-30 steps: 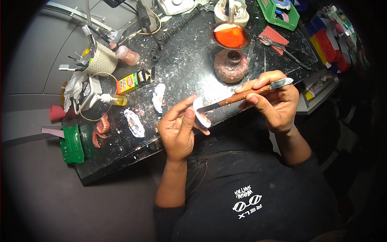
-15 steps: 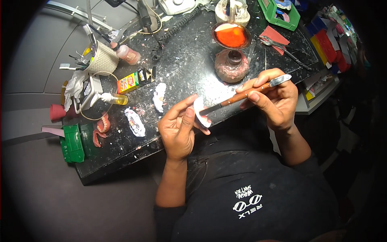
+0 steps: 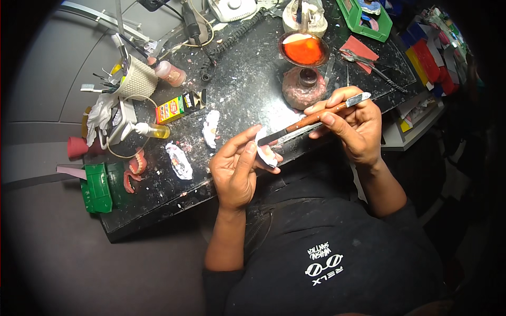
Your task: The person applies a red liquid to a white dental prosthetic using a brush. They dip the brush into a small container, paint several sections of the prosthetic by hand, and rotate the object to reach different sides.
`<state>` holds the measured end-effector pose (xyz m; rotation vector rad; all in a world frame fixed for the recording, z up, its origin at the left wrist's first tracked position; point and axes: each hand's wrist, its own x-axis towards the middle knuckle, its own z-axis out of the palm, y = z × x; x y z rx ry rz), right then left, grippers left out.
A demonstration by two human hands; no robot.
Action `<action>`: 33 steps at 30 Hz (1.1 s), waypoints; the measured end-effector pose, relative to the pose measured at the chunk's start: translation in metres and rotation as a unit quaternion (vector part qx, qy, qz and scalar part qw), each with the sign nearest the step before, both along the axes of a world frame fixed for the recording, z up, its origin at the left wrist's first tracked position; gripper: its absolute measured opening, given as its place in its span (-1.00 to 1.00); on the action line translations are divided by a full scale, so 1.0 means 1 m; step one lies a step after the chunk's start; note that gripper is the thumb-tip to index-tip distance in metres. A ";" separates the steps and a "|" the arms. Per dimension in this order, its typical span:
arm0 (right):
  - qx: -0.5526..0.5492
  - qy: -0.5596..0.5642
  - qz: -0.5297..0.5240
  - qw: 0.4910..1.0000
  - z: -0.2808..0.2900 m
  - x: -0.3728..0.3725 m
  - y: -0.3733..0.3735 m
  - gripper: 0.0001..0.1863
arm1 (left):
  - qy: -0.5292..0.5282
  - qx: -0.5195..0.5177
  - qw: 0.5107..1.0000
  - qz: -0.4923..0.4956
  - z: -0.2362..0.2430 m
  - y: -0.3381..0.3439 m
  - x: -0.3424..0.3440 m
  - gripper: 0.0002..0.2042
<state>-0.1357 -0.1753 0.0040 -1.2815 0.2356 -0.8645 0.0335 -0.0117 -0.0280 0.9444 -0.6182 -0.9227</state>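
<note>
My left hand (image 3: 233, 174) pinches a small white dental cast (image 3: 262, 138) with pink wax on it between thumb and fingers, over the bench's front edge. In my right hand (image 3: 360, 129) is a wax knife (image 3: 301, 123) with a brown wooden handle, gripped like a pen. Its dark blade reaches left to the cast and seems to touch it; the tip is hard to make out. Beyond my hands, a pan of molten red wax (image 3: 303, 51) sits above a round, wax-stained burner (image 3: 304, 88).
Left on the dark bench (image 3: 237, 79) are two white casts (image 3: 179, 160) (image 3: 211, 129), pink dentures (image 3: 138, 162), a small box (image 3: 180, 107), a bottle (image 3: 171, 73) and a tool basket (image 3: 138, 79). Pliers (image 3: 371, 64) lie on a pink wax sheet (image 3: 360, 48) near a green bin (image 3: 377, 26).
The cast has tilted in my left hand, showing more of its pink side. My right hand and the knife have shifted slightly left. The whole view has moved a little.
</note>
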 end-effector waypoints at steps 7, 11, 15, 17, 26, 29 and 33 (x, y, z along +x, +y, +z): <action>-0.001 0.022 0.007 1.000 -0.001 -0.014 -0.002 -0.80 | 0.013 0.015 1.000 0.010 0.004 -0.001 -0.001 -0.66; -0.014 -0.004 -0.042 0.999 0.008 -0.025 -0.013 -0.83 | 0.009 -0.003 1.000 0.006 0.001 -0.001 0.000 -0.66; -0.057 -0.023 -0.147 0.987 0.012 -0.036 -0.035 -0.82 | -0.004 0.011 1.000 0.022 0.003 -0.003 -0.003 -0.66; -0.067 -0.026 -0.176 0.982 0.017 -0.035 -0.035 -0.82 | -0.008 0.011 1.000 0.027 0.003 -0.004 -0.003 -0.66; -0.140 -0.005 -0.034 0.990 0.018 -0.021 0.011 -0.76 | -0.022 0.007 1.000 0.016 0.002 -0.003 -0.002 -0.66; -0.179 0.000 -0.024 0.984 0.020 -0.019 0.010 -0.76 | -0.016 0.008 1.000 0.022 0.003 -0.004 -0.003 -0.66; -0.126 0.005 -0.028 0.992 0.020 -0.016 0.014 -0.76 | -0.016 0.014 0.999 0.025 0.002 -0.003 -0.003 -0.66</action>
